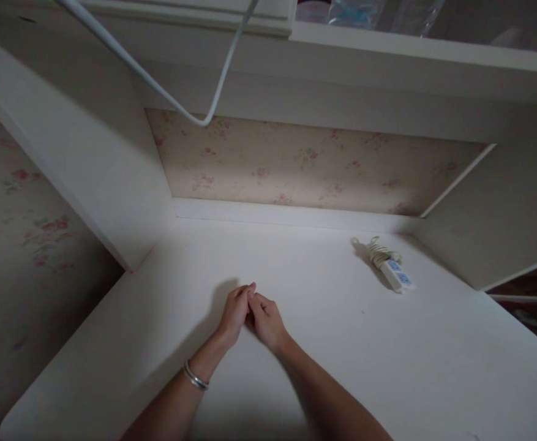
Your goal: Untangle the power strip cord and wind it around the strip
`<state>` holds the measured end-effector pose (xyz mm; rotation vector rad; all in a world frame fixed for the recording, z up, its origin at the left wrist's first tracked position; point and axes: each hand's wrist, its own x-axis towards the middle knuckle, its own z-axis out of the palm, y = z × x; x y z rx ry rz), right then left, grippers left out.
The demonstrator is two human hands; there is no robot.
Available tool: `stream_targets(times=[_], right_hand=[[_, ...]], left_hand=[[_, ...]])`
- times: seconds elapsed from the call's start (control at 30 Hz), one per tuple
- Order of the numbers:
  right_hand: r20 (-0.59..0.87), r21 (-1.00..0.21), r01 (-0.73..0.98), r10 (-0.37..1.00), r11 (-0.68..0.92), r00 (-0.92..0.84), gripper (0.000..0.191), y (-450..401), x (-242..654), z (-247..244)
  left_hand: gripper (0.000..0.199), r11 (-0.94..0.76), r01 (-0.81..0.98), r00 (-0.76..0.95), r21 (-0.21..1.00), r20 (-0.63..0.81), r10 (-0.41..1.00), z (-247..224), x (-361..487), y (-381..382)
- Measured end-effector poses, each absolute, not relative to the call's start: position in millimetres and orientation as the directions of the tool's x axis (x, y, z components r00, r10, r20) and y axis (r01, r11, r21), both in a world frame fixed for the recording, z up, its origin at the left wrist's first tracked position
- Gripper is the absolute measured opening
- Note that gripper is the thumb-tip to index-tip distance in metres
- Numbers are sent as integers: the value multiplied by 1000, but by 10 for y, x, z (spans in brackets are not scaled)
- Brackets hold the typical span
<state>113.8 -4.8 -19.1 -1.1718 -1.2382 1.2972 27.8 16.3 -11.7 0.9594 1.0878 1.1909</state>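
Observation:
My left hand (235,313) and my right hand (267,318) are brought together over the white desk (305,269), touching at the fingers. Both have their fingers curled and closed. The right thumb lies against the fingertips of the left hand. Whatever may be between the palms is hidden from this angle. A silver bangle (195,376) circles my left wrist. Off to the right, apart from both hands, lies a white power strip (397,274) with blue socket faces and its pale cord (381,252) coiled up.
A white cable or thin bar (176,107) hangs in a bend at the upper left. Above the desk runs a shelf (433,55) with clear plastic items on it. Side panels (112,153) close in both ends, and flowered wallpaper (296,162) covers the back.

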Motion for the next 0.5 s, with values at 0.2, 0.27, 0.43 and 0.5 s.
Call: stream_targets(times=[0.2,0.27,0.43,0.5], right_hand=[[-19,-995,-97,992,-31,-122,53,-24,1208,-364],[-11,-991,-129,989,-30,-147,53,-9,1214,-387],[12,-988,-153,985,-14,-171,51,-15,1213,-364],[18,-987,-162,984,-11,-175,51,-28,1216,-336]], left_hand=[[40,175,-98,103,980,-165,981,-200,274,235],[40,178,-91,97,980,-169,981,-227,285,255],[39,167,-101,89,981,-158,983,-256,288,268],[39,176,-98,96,980,-166,981,-243,287,264]])
